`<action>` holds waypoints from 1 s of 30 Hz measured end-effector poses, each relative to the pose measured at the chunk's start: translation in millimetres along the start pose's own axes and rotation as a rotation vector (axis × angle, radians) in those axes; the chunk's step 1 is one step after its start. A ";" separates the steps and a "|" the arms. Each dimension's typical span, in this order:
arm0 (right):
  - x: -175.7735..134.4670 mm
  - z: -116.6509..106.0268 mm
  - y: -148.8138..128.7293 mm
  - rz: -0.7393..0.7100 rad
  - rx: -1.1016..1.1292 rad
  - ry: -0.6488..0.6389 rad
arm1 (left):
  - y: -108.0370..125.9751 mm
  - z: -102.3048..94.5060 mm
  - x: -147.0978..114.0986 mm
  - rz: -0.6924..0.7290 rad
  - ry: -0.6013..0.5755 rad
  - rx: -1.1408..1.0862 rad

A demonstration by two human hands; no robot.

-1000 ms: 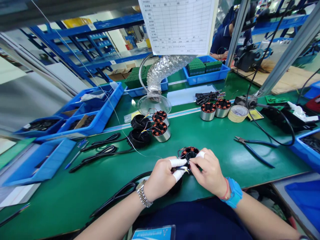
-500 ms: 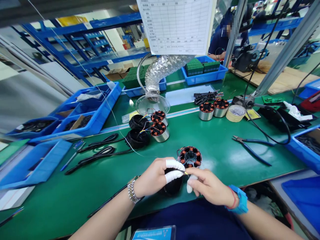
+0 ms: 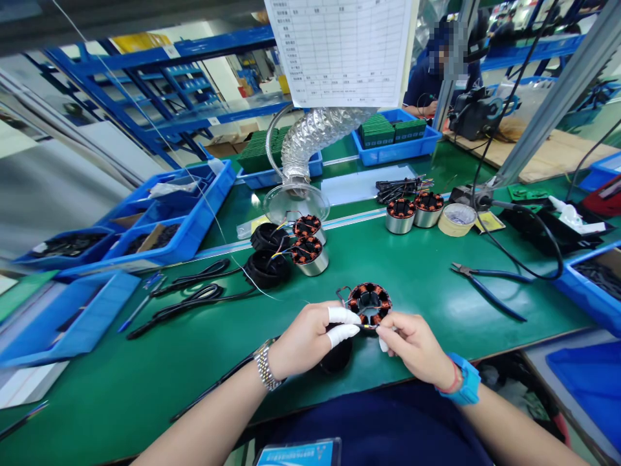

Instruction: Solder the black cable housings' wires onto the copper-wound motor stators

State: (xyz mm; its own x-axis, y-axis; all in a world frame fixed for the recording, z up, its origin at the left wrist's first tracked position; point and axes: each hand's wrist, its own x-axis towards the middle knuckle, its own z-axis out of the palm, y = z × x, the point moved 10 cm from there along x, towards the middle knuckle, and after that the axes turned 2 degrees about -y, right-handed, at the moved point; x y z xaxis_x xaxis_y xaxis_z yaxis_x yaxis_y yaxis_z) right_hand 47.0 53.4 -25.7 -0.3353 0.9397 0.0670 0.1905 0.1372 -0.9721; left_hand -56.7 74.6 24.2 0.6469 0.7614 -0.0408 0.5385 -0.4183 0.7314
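My left hand [image 3: 310,340], with white covers on thumb and index finger, pinches a thin bundle of wires [image 3: 367,327] with a yellow one among them. At the other end of this short stretch, the fingertips of my right hand [image 3: 414,346] are closed on the wires. Just behind them, a motor stator [image 3: 359,299] with copper windings lies on the bench, its lead curling off to the left. Partly hidden beneath my left hand is a round black housing [image 3: 337,359]. A black cable [image 3: 213,386] runs under my left wrist.
Two stators [image 3: 310,259] wired to black housings [image 3: 266,266] stand under the extraction hood [image 3: 297,202]. Two more stators [image 3: 400,219] sit beside a round tub [image 3: 457,220]. Pliers [image 3: 485,285] lie at right. Blue bins [image 3: 204,217] line the left. Black cables [image 3: 194,298] lie near them.
Both hands have shifted slightly; my right hand has moved right and a little up, away from the left fingertips. More of the wires now shows between them.
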 end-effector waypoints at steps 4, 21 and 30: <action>-1.7 0.6 -3.2 -0.063 -0.033 -0.049 | -2.3 4.3 2.8 -0.027 0.006 0.023; -10.3 -19.0 -30.6 -0.292 -0.283 0.143 | 3.5 -3.5 5.5 0.019 0.087 0.007; -19.0 -19.1 -50.4 -0.445 -0.396 0.315 | 3.9 2.6 6.2 0.023 0.072 0.030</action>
State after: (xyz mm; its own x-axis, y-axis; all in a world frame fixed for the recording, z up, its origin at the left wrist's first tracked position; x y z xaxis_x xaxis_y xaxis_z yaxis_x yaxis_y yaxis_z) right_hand 61.4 34.5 26.3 -0.1862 0.8053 0.5629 0.4408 0.5805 -0.6846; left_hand -49.2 76.4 25.0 0.6195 0.7846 0.0252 0.5405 -0.4496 0.7111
